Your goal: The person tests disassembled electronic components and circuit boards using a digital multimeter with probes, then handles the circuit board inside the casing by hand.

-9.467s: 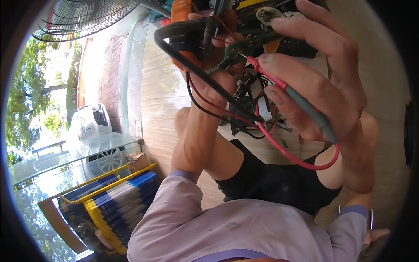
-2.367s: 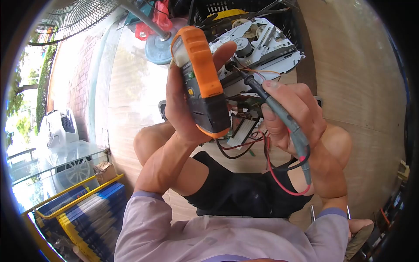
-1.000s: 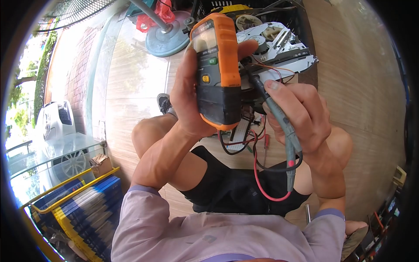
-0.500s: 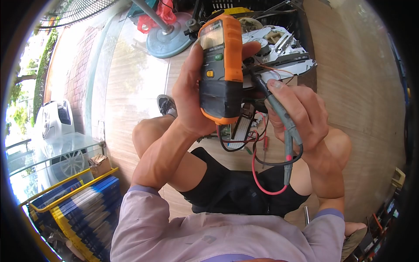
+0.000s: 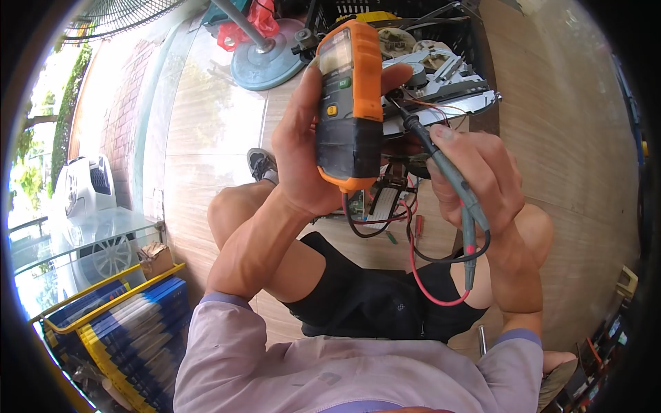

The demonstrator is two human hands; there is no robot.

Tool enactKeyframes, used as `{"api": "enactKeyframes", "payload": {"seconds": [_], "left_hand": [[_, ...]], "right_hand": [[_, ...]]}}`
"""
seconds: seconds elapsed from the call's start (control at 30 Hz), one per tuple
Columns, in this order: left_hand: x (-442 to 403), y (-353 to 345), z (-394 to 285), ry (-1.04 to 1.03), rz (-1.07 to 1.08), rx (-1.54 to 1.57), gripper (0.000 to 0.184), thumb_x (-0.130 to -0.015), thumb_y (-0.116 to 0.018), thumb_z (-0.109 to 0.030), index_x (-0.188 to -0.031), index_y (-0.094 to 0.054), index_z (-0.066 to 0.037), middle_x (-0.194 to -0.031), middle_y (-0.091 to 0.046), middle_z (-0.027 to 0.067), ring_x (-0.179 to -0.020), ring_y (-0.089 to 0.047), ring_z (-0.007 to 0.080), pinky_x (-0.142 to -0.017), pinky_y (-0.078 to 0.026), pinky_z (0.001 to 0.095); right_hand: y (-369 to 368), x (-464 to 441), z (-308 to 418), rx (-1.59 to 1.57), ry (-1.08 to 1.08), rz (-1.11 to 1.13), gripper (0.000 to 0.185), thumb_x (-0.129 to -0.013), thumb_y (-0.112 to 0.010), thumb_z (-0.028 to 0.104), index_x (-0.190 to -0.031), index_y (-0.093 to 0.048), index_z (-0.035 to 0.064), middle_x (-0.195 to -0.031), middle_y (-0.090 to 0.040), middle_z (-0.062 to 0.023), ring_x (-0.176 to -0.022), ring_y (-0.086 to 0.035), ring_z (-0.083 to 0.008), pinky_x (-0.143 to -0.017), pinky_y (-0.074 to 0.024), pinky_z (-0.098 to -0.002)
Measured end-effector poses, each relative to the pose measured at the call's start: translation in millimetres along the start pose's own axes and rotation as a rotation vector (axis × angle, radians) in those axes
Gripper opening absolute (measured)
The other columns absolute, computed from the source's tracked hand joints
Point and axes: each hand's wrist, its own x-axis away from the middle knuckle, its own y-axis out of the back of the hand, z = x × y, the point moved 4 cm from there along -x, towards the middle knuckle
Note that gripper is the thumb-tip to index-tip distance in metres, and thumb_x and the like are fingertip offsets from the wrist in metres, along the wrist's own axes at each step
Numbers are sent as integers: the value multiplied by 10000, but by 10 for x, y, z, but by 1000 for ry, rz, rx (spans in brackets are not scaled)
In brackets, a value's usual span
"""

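Note:
An orange and black digital multimeter (image 5: 349, 141) is gripped upright in my left hand (image 5: 301, 141), its display facing left. My right hand (image 5: 482, 168) is closed around two test probes (image 5: 441, 162), one with a black lead and one with a red. The black-lead probe points up and left, its metal tip close to the multimeter's right side; whether it touches anything there I cannot tell. Red and black leads (image 5: 437, 299) loop below the hands and run to the multimeter's lower end. Behind the multimeter lie white and metal device parts (image 5: 441, 76) with thin wires.
A black crate (image 5: 475, 41) stands at the top behind the parts. At upper left is a round fan base (image 5: 268, 65). Circuit boards and a red-handled screwdriver (image 5: 419, 226) lie on the floor between my legs. A yellow-framed rack (image 5: 117, 296) stands at lower left.
My right hand has moved slightly right with the probes, and the probe tip now shows beside the multimeter. The multimeter has shifted up a little and turned slightly.

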Motion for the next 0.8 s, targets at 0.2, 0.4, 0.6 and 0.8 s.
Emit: {"api": "enactKeyframes", "payload": {"seconds": [0.2, 0.4, 0.6, 0.8], "left_hand": [[-15, 36, -12, -35, 57, -44, 651, -1078, -271, -560, -1535, -389, -112, -1518, -488, 195, -1211, -624, 331, -984, -549, 537], [-18, 50, -21, -60, 35, -73, 650, -1081, -273, -545, -1531, -392, -90, -1491, -514, 201, -1190, -639, 313, -978, -561, 529], [-41, 63, -13, -53, 50, -103, 647, -1082, -273, -537, -1521, -406, -81, -1483, -520, 206, -1187, -639, 304, -991, -557, 530], [-55, 58, 9, -38, 66, -76, 649, -1081, -267, -547, -1526, -406, -95, -1482, -521, 206, -1217, -620, 310, -1007, -539, 523]], "right_hand": [[32, 9, -1, 23, -41, 107, 353, -845, -751, 25, -1182, -654, -16, -965, -697, -141, -684, -661, -255, -570, -518, -330], [-2, -6, -3, 14, -51, 26, 400, -777, -781, 56, -1157, -689, -25, -873, -672, -130, -649, -650, -248, -527, -498, -332], [47, -22, -4, 13, -86, 114, 281, -909, -736, 52, -1164, -648, -29, -981, -728, -156, -706, -688, -255, -601, -536, -315], [14, -26, -36, 10, -90, 50, 392, -774, -792, 42, -1146, -684, -20, -870, -665, -117, -664, -660, -247, -551, -513, -325]]}}
